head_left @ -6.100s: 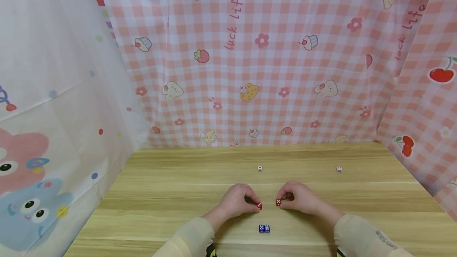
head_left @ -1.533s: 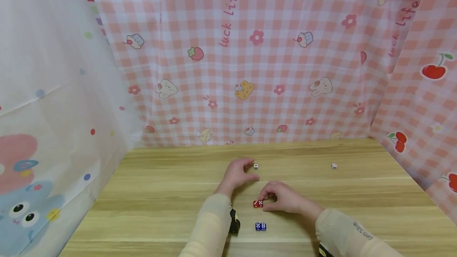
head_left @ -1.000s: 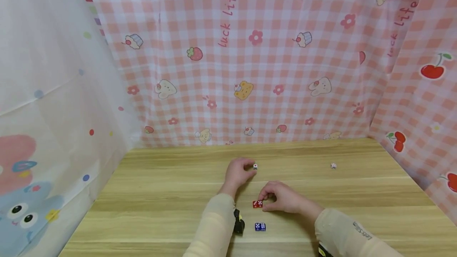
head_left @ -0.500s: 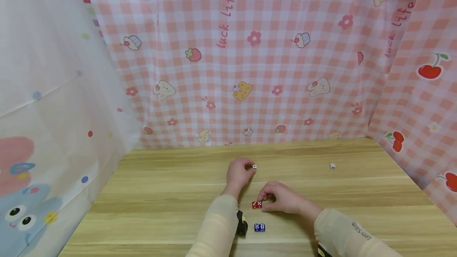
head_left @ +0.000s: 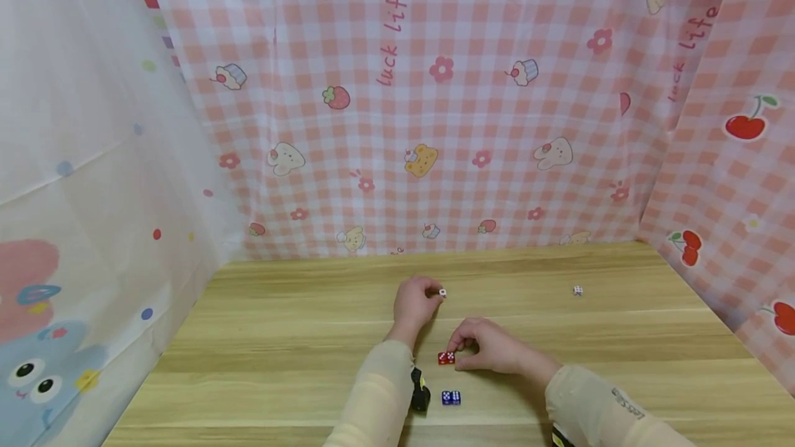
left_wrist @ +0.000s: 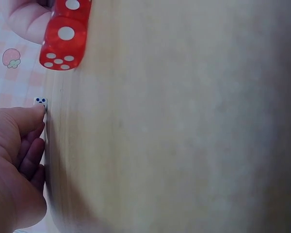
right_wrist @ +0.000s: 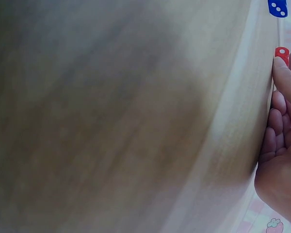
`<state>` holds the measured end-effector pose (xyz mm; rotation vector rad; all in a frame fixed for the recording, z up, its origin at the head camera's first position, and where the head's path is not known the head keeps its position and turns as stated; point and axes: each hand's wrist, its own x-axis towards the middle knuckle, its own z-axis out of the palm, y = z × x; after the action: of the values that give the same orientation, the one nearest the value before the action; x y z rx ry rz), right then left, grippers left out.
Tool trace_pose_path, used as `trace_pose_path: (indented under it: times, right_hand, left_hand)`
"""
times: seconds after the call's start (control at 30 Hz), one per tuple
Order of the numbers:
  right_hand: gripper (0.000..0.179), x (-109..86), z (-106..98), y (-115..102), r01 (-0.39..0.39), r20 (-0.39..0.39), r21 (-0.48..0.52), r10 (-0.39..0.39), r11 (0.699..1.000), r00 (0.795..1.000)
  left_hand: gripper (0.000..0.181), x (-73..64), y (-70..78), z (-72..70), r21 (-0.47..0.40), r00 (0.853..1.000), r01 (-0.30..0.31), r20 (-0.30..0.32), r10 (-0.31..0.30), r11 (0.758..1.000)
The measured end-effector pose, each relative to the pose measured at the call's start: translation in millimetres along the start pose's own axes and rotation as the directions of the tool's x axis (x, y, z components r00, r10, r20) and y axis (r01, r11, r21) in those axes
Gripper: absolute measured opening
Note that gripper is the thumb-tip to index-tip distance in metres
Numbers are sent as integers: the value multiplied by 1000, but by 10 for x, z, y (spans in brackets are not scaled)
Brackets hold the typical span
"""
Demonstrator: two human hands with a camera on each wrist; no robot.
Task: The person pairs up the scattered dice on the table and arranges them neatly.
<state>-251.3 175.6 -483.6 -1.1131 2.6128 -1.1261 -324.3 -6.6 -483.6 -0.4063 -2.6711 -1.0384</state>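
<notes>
My left hand pinches a small white die between thumb and fingers at the table's back middle. The left wrist view shows the thumb against that white die, partly covering it. Nearer to me, two red dice sit side by side, touching. My right hand pinches the right one of the pair; in the right wrist view its thumb lies on a red die, the other fingers curled. Two blue dice stand side by side closer to the front.
A second white die lies at the back right of the wooden table. A pink checked curtain hangs behind and to the right, a white patterned sheet on the left. A black wrist strap sits near the blue dice.
The red dice, held apart at first, now touch. My left hand let go of one, reached back and took hold of the white die, which has turned slightly. The right hand stays at the red pair.
</notes>
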Motion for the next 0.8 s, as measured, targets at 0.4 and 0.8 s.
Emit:
trace_pose_path:
  times: [0.4, 0.8]
  right_hand:
    - [19, -5, -13, -43, 29, -20, -25, -30, 999, 999]
    - [17, 4, 23, 46, 25, -27, -22, -25, 999, 999]
  left_hand:
    - [5, -15, -8, -58, -17, 998, -7, 69, 8, 1000]
    - [4, -64, -19, -119, -46, 991, -10, 130, 15, 999]
